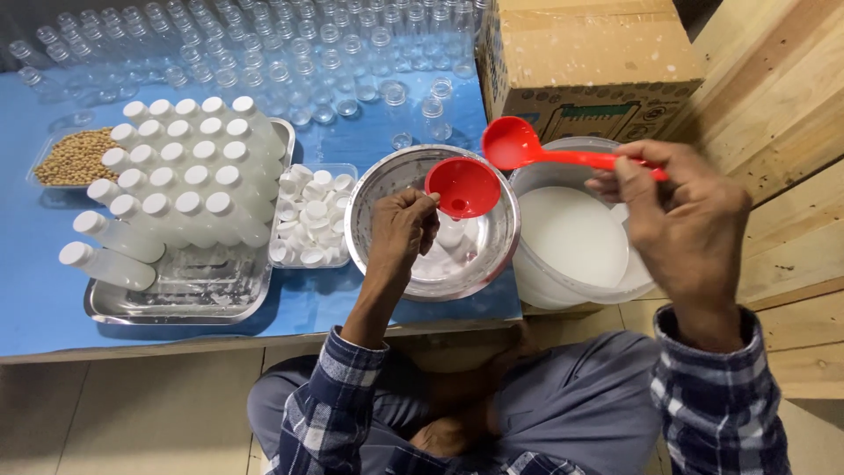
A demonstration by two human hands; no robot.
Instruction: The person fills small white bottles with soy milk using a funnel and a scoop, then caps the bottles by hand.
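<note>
A red ladle (527,149), handle running rightward, was gripped by right-hand fingers (615,180) just right of the red funnel (463,187), steadied by closed left-hand fingers (413,211).

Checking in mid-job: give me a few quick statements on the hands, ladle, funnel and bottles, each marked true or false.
1. The right hand holds a red ladle. True.
2. The red funnel sits over the cardboard box. False: it is over the metal bowl, at the left hand.
3. The white bucket holds white liquid. True.
4. The capped bottles lie in the bucket. False: they lie in a metal tray.
5. The ladle is blue. False: red.
</note>
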